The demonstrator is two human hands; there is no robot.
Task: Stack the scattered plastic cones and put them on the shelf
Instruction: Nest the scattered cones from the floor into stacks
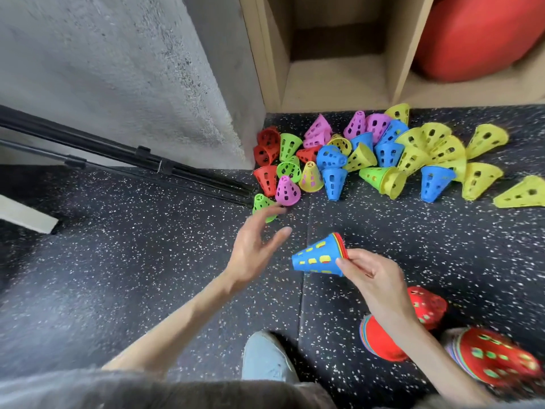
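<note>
Blue-topped stack point(320, 259) pinched in right hand point(373, 278); left hand point(250, 249) open above the floor point(147, 276).

No readable writing anywhere. Loose cones point(380, 154) heaped on speckled floor in front of the wooden shelf point(333, 81), red ball point(483, 36) in its right bay. Grey wall point(132, 69) and black poles point(118, 154) to the left; shoe point(265, 358) and red stacks point(472, 346) below, blurred. Stack held sideways, tip pointing left, right fingers point(348, 264) curled on its rim. Left fingers point(280, 236) spread, holding nothing, just short of purple cone point(286, 191) and green cone point(263, 205) at pile's near edge.
</note>
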